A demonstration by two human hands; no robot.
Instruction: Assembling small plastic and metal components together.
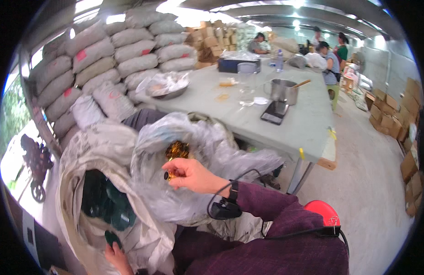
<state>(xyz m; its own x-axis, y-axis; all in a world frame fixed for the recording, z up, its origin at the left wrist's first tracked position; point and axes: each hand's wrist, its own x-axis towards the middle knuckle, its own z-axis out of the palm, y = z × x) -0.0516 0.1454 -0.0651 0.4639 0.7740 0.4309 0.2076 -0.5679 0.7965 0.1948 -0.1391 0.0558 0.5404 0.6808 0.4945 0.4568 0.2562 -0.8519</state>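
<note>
Two hands at the sacks.
Right hand (190,174) pinches a small gold piece (169,175) over the clear bag (184,137); left hand (116,257) grips a dark green item (110,237) inside the white sack (84,151).

clear plastic bag (193,137): glossy, crinkled | pot (284,90): dull metal | sack (106,151): woven

A warehouse or packing shed is shown. Filled grey sacks (106,59) are stacked high against the left wall, and brown cardboard boxes (212,39) are piled at the back and along the right wall (395,114). A bare concrete floor (372,183) and a corrugated roof with strip lights are seen. A long grey worktable (303,123) carries a steel pot (284,91) and a small scale (274,112), and several people (328,62) are seated at its far end
</note>
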